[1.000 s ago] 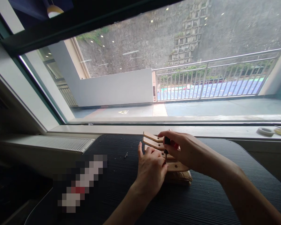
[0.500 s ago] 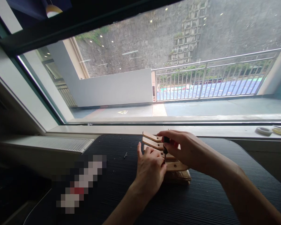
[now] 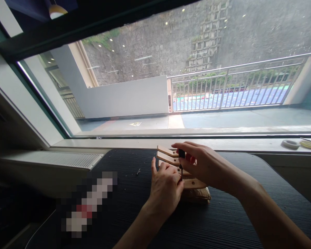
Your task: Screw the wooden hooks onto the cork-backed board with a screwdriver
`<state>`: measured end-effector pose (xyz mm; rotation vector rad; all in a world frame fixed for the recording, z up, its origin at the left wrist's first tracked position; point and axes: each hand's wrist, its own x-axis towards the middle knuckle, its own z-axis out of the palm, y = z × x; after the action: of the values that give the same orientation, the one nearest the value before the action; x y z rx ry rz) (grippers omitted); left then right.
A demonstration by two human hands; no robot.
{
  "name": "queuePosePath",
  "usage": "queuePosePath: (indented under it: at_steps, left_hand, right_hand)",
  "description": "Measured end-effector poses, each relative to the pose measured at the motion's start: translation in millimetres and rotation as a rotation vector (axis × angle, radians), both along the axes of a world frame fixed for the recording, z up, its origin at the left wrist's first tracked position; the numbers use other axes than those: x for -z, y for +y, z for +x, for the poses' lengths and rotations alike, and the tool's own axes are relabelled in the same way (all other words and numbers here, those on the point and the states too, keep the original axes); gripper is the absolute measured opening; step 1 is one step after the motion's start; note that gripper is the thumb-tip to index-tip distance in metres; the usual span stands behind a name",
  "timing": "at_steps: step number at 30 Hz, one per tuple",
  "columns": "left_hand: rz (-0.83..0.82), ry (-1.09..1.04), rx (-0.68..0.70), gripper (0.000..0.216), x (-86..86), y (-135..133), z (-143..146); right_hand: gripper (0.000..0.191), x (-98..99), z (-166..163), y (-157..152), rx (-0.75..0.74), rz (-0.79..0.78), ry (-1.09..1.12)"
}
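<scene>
My right hand (image 3: pixel 199 160) grips the dark handle of a screwdriver (image 3: pixel 181 154), whose shaft points down at the nearest of several wooden slats (image 3: pixel 194 183). A red part shows among its fingers. My left hand (image 3: pixel 167 185) is closed around the left end of that slat, by the screwdriver's tip, with one finger lifted. Whatever lies under its fingertips is hidden. The slats have drilled holes and stand in a row going away from me. Beneath the nearest one is a brown, shiny, wrapped-looking block (image 3: pixel 197 195).
A small screw-like metal piece (image 3: pixel 138 171) lies on the black table (image 3: pixel 129 207), left of the slats. A blurred-out strip (image 3: pixel 93 200) covers something farther left. Tape rolls (image 3: pixel 290 144) sit on the windowsill (image 3: pixel 134 143) at right. A slotted vent (image 3: pixel 69 159) adjoins the table's left side.
My right hand has turned slightly about the screwdriver handle, its fingers shifting left and showing more of the red part. My left hand stays on the slat.
</scene>
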<state>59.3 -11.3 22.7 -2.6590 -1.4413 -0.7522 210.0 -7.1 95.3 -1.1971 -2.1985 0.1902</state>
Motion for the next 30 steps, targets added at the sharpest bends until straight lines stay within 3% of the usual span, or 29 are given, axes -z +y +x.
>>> queuePosePath:
  at_steps: [5, 12, 23, 30]
  left_hand:
    - [-0.008, -0.007, -0.002, 0.009, -1.0, 0, 0]
    - [0.005, -0.026, 0.007, 0.011, 1.8, 1, 0]
    - [-0.01, -0.045, 0.006, 0.011, -1.1, 0, 0]
    - [-0.016, -0.021, 0.011, 0.011, -1.4, 0, 0]
  right_hand:
    - [0.028, -2.1, 1, -2, -0.067, 0.003, 0.051]
    - [0.02, -0.6, -3, 1, -0.017, -0.004, 0.027]
    - [0.025, -4.8, 1, -4, -0.084, -0.027, 0.076]
    - [0.026, 3.0, -1, 5, -0.014, 0.031, 0.023]
